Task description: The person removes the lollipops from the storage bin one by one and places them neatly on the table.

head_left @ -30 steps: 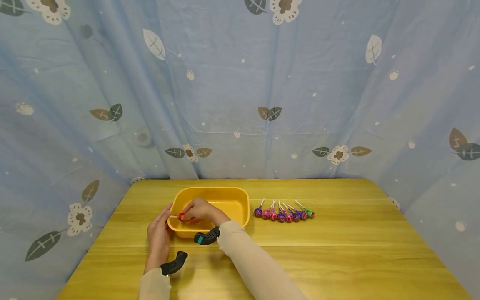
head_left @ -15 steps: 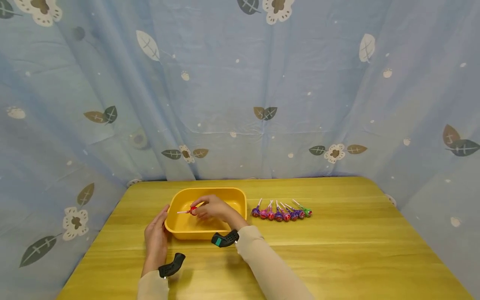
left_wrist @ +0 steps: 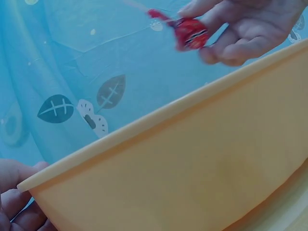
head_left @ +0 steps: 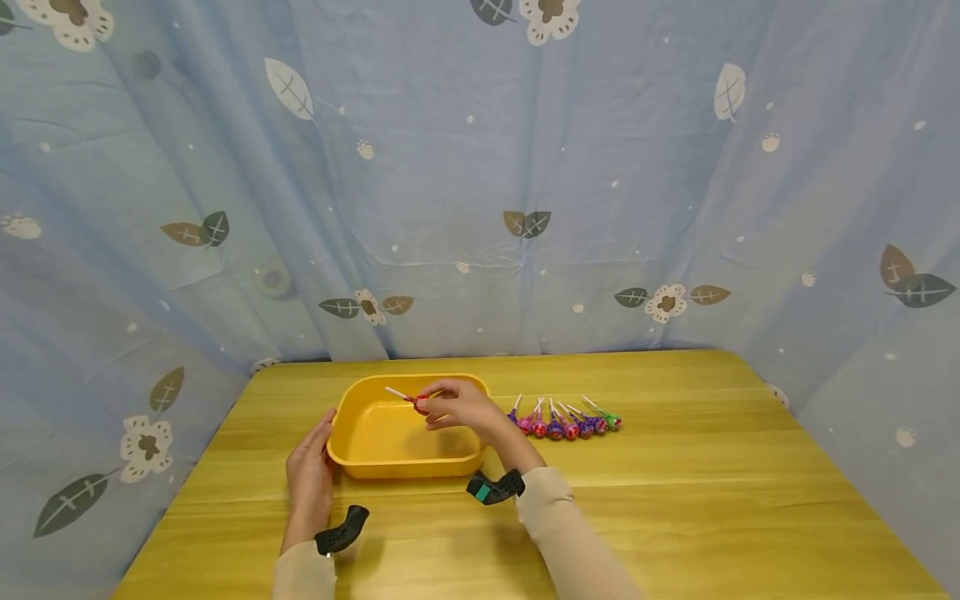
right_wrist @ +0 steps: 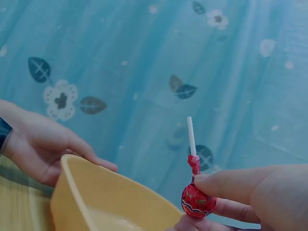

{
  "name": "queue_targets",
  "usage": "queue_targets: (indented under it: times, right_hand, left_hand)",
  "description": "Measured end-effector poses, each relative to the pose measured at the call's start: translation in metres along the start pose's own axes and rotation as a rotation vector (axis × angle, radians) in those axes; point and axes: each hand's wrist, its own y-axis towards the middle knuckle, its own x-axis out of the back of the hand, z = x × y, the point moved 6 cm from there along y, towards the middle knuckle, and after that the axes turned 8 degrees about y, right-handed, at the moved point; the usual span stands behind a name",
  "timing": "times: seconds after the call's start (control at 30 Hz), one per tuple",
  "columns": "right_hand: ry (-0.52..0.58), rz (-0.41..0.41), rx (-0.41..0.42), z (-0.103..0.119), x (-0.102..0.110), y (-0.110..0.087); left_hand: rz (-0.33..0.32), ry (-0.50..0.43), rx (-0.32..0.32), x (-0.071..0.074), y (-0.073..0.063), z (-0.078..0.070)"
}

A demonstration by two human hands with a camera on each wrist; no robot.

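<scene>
My right hand (head_left: pixel 465 410) pinches a red-wrapped lollipop (right_wrist: pixel 198 201) by its candy head between thumb and fingers. The white stick points up in the right wrist view and toward the upper left in the head view. This hand is raised over the right part of a yellow plastic basin (head_left: pixel 408 469). At the basin's left end, my left hand (head_left: pixel 309 475) lies against the outer wall with its fingers extended, as the right wrist view also shows. In the left wrist view some of its fingers (left_wrist: pixel 17 174) touch the rim's corner.
Right of the basin, several lollipops (head_left: pixel 570 429) in purple, pink, red and green wrappers lie in a row on the wooden table (head_left: pixel 675 508), sticks toward the back. A blue patterned curtain (head_left: pixel 420 167) hangs behind and at both sides.
My right hand has lifted the red lollipop from the basin's left side and carried it up and to the right. My left hand stays against the basin. The head view has shifted slightly.
</scene>
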Motion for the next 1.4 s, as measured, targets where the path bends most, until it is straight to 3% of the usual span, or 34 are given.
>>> queue_targets:
  times: [0.17,0.43,0.9,1.13,1.27,1.4]
  right_hand:
    - [-0.016,-0.062,0.015,0.006,0.026,-0.017]
    - [-0.097,-0.274,-0.003,0.008,0.079,-0.044]
    - [-0.110,-0.490,-0.050,0.001,0.163,-0.093]
    - [-0.145,-0.599,-0.089,0.002,0.195,-0.119]
    - [-0.196,-0.655,-0.117,0.006,0.214,-0.132]
    - [-0.329,-0.719,-0.153,0.009,0.232,-0.144]
  left_hand:
    - [0.009,0.000,0.005,0.000,0.000,0.000]
    - [-0.004,0.006,0.013,0.000,-0.001,-0.001]
    - [0.013,0.012,-0.001,0.001,-0.001,-0.001]
    - [0.008,0.003,0.007,0.001,-0.001,-0.003]
    - [0.022,0.013,0.011,-0.002,-0.005,-0.005]
    - [0.019,0.014,0.018,-0.002,-0.005,-0.004]
